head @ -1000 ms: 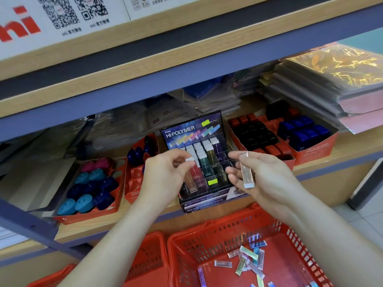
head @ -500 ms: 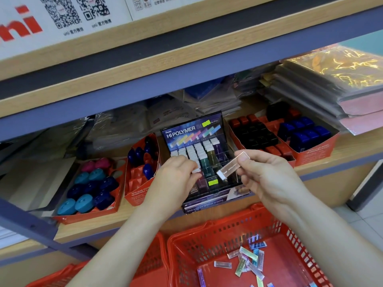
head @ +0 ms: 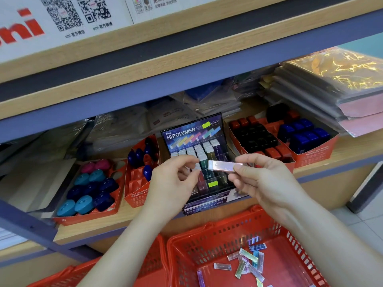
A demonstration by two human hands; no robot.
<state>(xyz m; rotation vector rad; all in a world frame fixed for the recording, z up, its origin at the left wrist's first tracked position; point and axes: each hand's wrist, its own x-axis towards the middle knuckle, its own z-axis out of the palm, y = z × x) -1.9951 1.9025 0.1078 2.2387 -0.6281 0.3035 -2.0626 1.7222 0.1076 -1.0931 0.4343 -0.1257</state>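
I see my right grip [head: 267, 181] in front of the display box [head: 192, 131]. It pinches one slim eraser [head: 224, 166] between thumb and fingers. The eraser lies almost level in the air, with its white end toward the left, just above the front rows of the box and not touching them.

My left grip [head: 174, 183] is at the left half of the same box. Its fingers are curled down onto the white tops of the erasers that stand there. I cannot tell if it pinches one of them or only touches.

The display box stands at the front edge of the shelf [head: 87, 233], about in the middle. On its left, the orange tray [head: 136, 195] holds blue sharpeners. Further left, near the left end of the shelf, a second tray [head: 91, 189] holds pink, teal and dark blue ones. On the right of the box, the wide tray [head: 310, 154] holds red, black and blue pieces.

Below the front edge of the shelf is the red basket [head: 228, 230]. Loose erasers [head: 246, 264] lie on its bottom.
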